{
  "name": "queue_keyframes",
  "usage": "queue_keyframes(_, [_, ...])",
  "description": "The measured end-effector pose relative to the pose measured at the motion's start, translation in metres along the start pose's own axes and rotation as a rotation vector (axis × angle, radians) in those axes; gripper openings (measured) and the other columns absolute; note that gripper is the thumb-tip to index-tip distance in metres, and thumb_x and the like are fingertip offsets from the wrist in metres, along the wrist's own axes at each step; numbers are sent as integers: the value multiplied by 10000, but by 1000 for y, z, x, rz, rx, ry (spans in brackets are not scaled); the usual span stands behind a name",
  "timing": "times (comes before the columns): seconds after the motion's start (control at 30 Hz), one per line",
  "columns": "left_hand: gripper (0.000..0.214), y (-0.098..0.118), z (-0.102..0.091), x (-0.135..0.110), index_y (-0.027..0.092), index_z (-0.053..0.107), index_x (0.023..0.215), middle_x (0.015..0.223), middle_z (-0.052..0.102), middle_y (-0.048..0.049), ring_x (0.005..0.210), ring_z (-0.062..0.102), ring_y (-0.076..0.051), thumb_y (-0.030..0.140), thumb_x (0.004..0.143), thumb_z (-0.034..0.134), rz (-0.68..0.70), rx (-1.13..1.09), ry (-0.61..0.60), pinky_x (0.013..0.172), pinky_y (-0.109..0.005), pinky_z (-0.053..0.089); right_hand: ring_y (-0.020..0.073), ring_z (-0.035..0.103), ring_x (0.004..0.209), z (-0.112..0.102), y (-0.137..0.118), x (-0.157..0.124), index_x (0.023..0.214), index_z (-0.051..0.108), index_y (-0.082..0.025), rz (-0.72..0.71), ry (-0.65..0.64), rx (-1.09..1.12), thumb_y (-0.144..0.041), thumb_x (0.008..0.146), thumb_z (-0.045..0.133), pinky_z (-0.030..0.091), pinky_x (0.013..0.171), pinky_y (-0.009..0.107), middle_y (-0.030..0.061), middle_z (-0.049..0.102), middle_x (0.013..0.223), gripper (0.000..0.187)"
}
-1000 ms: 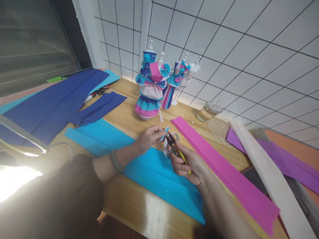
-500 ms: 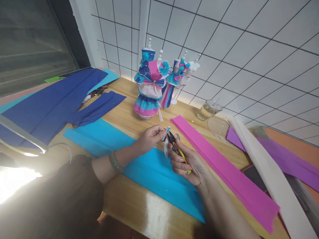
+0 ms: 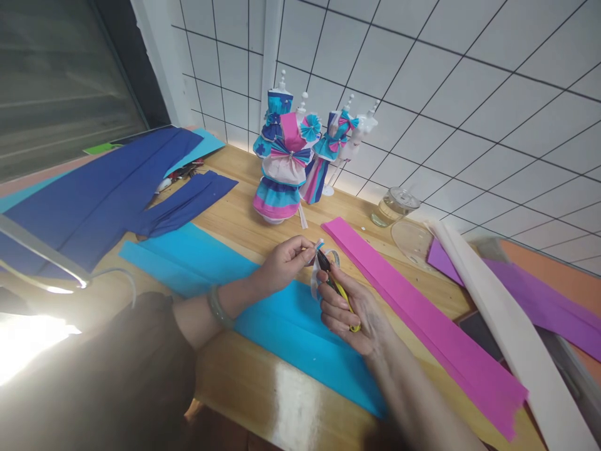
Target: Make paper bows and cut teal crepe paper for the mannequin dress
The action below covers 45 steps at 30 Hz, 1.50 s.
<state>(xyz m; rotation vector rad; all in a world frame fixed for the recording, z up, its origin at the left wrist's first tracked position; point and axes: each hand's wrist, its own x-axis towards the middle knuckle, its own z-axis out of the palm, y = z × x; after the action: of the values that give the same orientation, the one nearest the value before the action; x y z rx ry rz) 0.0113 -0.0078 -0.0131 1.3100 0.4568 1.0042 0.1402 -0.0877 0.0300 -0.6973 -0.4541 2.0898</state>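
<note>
My left hand [image 3: 287,266] is closed, pinching a small blue-and-white folded strip [image 3: 320,244] between thumb and fingertips. My right hand [image 3: 346,310] wraps round black-jawed pliers with yellow handles [image 3: 345,296]. Their jaws are together, and the tip meets the small strip beside my left fingertips; whether it grips the strip is too small to tell. A thin whitish ribbon [image 3: 314,280] curls behind the pliers, partly hidden by my right hand. Beneath both hands lies a long sheet of bright blue crepe paper [image 3: 267,319].
Behind my hands stand small dress forms in paper dresses [image 3: 280,169]. Pink crepe paper [image 3: 413,313] lies to the right, with a cream strip [image 3: 507,326] and purple paper [image 3: 530,294] beyond. A lidded cup [image 3: 394,207] stands near the tiled wall. Dark blue paper [image 3: 94,194] covers the left.
The pliers' jaws, slightly apart before, have come together at the small strip. Both hands have stayed in nearly the same place.
</note>
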Motion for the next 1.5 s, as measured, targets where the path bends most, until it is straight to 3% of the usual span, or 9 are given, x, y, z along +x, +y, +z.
queue_keyframes(0.17, [217,1,1,0,143,539,803,783,591,-25,784,559,-127,358,772,540,-44,-60,14,777,-281,436,19,112,283,2,1,2,775,462,-191,-22,57,-51,-439,870,384,188,288,139,-114,288,424,276])
queue_keyframes(0.4, [214,-9,-6,7,145,499,771,850,601,-25,820,588,-127,345,752,572,-148,-218,110,791,-296,458,25,113,282,1,-5,1,802,472,-195,-8,118,-192,-512,840,369,154,286,162,-115,280,425,336])
queue_keyframes(0.53, [193,-14,-12,10,148,458,791,838,600,-35,801,623,-149,321,782,541,-199,-301,150,821,-366,453,40,202,303,-11,-14,4,797,482,-200,-272,397,-606,-523,819,395,181,313,180,-94,345,451,335])
queue_keyframes(0.6, [175,-16,-15,12,152,439,795,809,598,-33,785,632,-156,302,794,530,-228,-343,182,817,-379,454,52,305,370,-21,-16,7,733,483,-190,-439,543,-906,-481,756,529,243,357,184,-71,396,499,296])
queue_keyframes(0.67, [158,-17,-17,13,154,428,801,799,601,-37,778,636,-162,283,803,518,-249,-382,206,809,-382,456,79,410,475,-30,-16,12,718,481,-190,-497,586,-1123,-416,671,644,328,433,200,-46,457,582,283])
queue_keyframes(0.83, [150,-16,-19,14,158,427,820,789,617,-52,758,641,-170,275,803,519,-290,-417,239,771,-366,471,156,545,656,-44,-8,18,836,491,-202,-404,542,-1457,-311,685,608,399,580,269,7,575,762,220])
queue_keyframes(1.2, [253,-16,-18,14,156,450,797,872,648,-96,728,638,-168,372,748,573,-318,-244,368,642,-296,487,198,597,629,-48,-21,11,1011,482,-187,-247,870,-2163,-289,788,479,287,483,239,86,657,801,246])
queue_keyframes(1.5, [174,-16,-25,18,143,493,756,883,621,-75,841,585,-149,303,758,562,-194,-237,455,718,-297,473,201,590,583,-61,-31,5,1014,503,-201,-257,698,-2400,-218,781,462,295,484,249,64,656,727,237])
